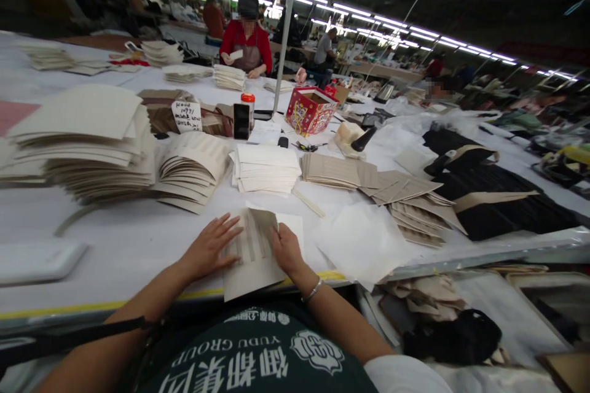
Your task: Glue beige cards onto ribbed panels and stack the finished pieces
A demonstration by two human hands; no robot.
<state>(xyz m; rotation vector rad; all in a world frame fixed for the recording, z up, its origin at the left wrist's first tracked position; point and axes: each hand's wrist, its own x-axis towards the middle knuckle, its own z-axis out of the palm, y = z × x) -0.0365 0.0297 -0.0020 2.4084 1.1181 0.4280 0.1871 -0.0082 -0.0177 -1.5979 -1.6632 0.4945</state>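
Note:
A beige sheet with darker stripes (249,273) lies at the table's front edge, its lower end reaching past the edge. My left hand (212,247) rests flat on its left side, fingers spread. At the right side, my right hand (286,249) pinches the sheet's edge between thumb and fingers, where the upper corner curls up. White paper (295,224) shows beneath and behind it. Just beyond stands a stack of white sheets (266,169). Left of that is a curved stack of beige pieces (193,166); to its right lies a pile of tan pieces (329,170).
A tall beige stack (92,129) stands at left. Farther back are a phone (241,121), a red box (310,112) and a metal pole (286,31). Black fabric (507,196) lies at right. Across the table, a person in red (246,43) handles a small piece.

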